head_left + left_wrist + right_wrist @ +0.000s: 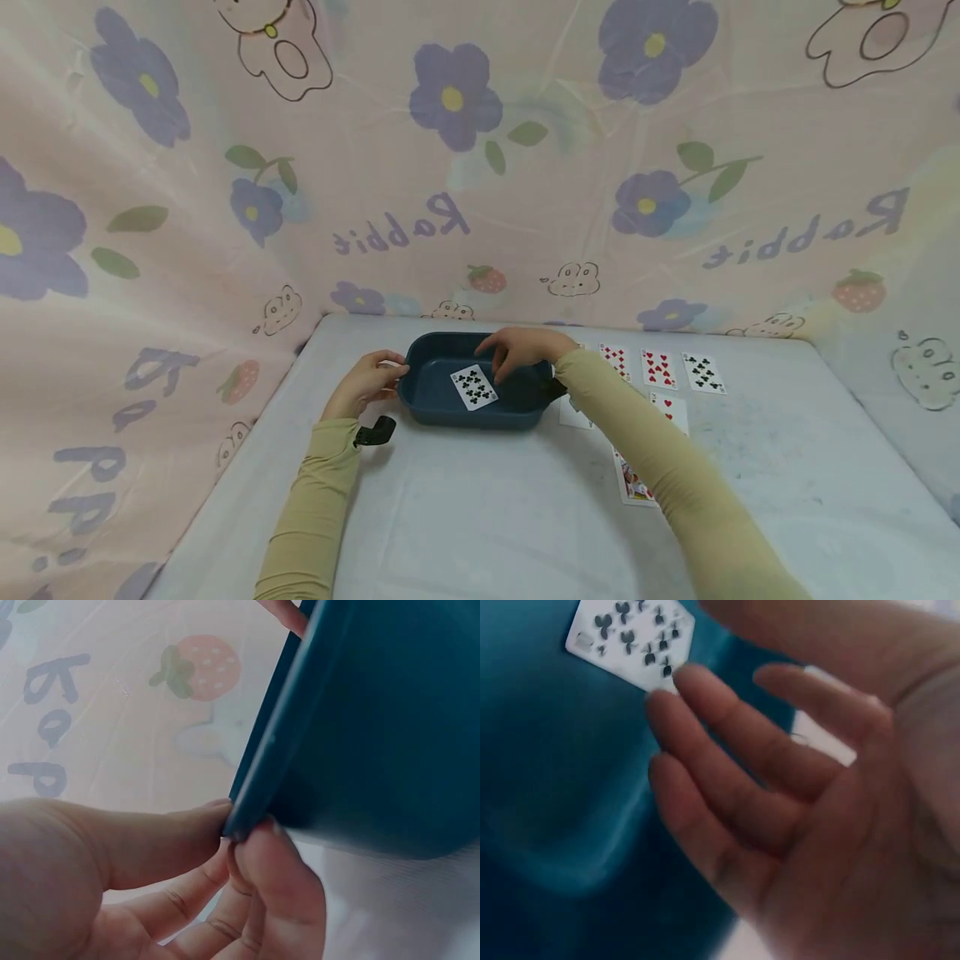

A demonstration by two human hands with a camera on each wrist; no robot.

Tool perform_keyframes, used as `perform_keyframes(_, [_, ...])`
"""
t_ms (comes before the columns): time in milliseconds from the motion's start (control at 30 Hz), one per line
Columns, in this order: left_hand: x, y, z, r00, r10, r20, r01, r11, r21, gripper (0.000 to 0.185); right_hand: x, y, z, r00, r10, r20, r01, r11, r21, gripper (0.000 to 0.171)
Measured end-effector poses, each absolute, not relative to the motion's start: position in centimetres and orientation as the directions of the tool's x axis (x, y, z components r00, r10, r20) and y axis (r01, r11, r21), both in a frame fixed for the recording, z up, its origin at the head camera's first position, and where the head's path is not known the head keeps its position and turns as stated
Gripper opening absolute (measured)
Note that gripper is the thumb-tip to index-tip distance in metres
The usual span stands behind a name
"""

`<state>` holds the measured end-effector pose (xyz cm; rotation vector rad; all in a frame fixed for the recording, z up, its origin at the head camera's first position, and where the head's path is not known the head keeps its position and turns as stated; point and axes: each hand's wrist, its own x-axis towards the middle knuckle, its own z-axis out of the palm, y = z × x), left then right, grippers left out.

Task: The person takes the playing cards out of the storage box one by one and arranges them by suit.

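White-covered counter (480, 517) backed by a floral cloth. Dark blue tray (427, 400) sits near the counter's far edge, left of centre. Left hand (365, 383) pinches the tray's left rim, thumb on one face and fingers (281, 877) on the other. Right hand (521, 348) hovers over the tray, fingers (705, 757) loosely spread, holding nothing. A clubs card (474, 387) lies face up inside the tray. Further cards (658, 368) lie face up to the right.
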<state>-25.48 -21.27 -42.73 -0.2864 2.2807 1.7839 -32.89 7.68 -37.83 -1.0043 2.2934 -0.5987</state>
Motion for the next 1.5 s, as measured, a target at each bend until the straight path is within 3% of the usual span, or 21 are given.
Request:
perform_keyframes(333, [-25.4,-21.1,-42.7,-0.953,-0.028,-0.302,-0.300,0.247,0.922,0.029,-33.8,5.2,-39.6,-0.549,-0.735,-0.399,-0.477,0.667,-0.572,0.065])
perform_keyframes(1000, [-25.4,-21.1,-42.9,-0.952,-0.015,-0.304,-0.300,0.221,0.928,0.029,-33.6,3.8,-41.6,-0.643,-0.655,-0.397,-0.486,0.750,-0.449,0.072])
perform_keyframes(1333, [-25.4,-20.9,-42.6,-0.953,-0.011,-0.303,-0.298,0.227,0.927,0.028,-33.5,3.4,-41.8,-0.710,-0.643,-0.289,-0.549,0.761,-0.345,0.056])
perform_keyframes(1500, [-25.3,-21.0,-42.6,-0.950,-0.014,-0.313,-0.308,0.225,0.925,0.028,-33.9,3.6,-41.4,-0.728,-0.646,-0.230,-0.552,0.751,-0.364,0.041])
